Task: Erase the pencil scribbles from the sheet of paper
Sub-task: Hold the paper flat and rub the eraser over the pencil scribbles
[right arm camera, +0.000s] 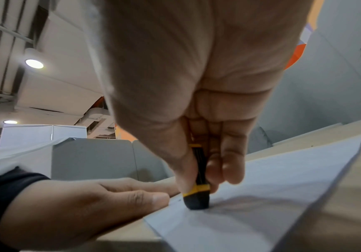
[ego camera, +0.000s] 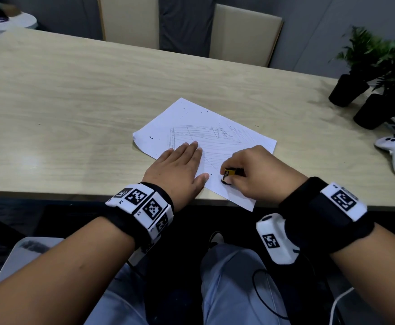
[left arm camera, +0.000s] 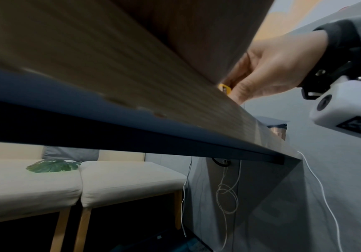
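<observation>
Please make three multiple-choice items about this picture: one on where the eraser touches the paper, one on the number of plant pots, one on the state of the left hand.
1. The eraser touches the sheet of paper
A. near its near corner
B. at its far corner
C. not at all

2. Black plant pots on the table:
A. none
B. two
C. five

3. The left hand is
A. a fist
B. flat on the paper
C. raised

Answers: 1 A, the right hand presses it there; 2 B, two stand at right; 3 B, fingers straight.
</observation>
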`<state>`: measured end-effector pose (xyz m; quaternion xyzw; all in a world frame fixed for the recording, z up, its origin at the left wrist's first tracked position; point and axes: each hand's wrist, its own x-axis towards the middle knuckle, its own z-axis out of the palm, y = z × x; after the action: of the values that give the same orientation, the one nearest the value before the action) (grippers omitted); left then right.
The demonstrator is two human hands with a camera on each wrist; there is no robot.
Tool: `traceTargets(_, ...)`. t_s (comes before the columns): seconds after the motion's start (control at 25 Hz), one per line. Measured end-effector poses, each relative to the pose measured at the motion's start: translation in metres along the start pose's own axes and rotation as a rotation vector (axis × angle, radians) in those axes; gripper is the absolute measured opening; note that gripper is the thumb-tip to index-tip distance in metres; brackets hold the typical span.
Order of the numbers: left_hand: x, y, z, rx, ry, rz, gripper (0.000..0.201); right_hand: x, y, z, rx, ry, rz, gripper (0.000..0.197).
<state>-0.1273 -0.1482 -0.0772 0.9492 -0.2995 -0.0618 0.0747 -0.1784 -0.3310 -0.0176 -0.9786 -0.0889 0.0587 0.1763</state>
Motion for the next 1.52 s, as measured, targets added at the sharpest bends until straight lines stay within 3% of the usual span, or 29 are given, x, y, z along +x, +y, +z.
traceTargets(0.16, 0.000, 0.000, 0.001, -0.006, 0.014, 0.001, 0.066, -0.018, 0.005, -0.011, -0.041, -0.107, 0.048, 0.012)
traceTargets(0.44, -0.005, -0.001, 0.002, -0.045, 0.112, 0.037, 0.063, 0.001, -0.008, 0.003, -0.010, 0.050, 0.077, 0.015)
traceTargets(0.6, -0.005, -0.001, 0.002, -0.037, 0.080, 0.033, 0.063, 0.013, -0.020, 0.011, 0.056, 0.081, 0.104, 0.021)
traceTargets(0.76, -0.003, -0.001, 0.002, -0.007, 0.043, 0.022, 0.062, 0.010, -0.020, 0.006, 0.026, 0.022, 0.038, 0.014)
traceTargets(0.92, -0.002, 0.000, 0.002, 0.007, 0.038, 0.017, 0.062, -0.001, -0.012, -0.007, -0.084, -0.132, 0.014, 0.013)
traceTargets(1.12, -0.002, 0.000, 0.002, 0.007, 0.024, 0.015, 0.062, 0.009, -0.018, 0.004, -0.008, -0.016, -0.085, 0.017)
traceTargets(1.24, -0.001, 0.000, 0.001, 0.004, 0.019, 0.016, 0.062, 0.002, -0.011, 0.007, -0.060, -0.057, -0.139, 0.021)
traceTargets(1.4, -0.001, -0.001, 0.002, -0.003, 0.021, 0.015, 0.062, -0.009, -0.004, -0.006, -0.132, -0.177, -0.098, 0.026)
traceTargets(1.52, -0.001, -0.001, 0.002, -0.001, 0.014, 0.020, 0.063, 0.002, -0.010, 0.001, -0.090, -0.063, -0.149, 0.023)
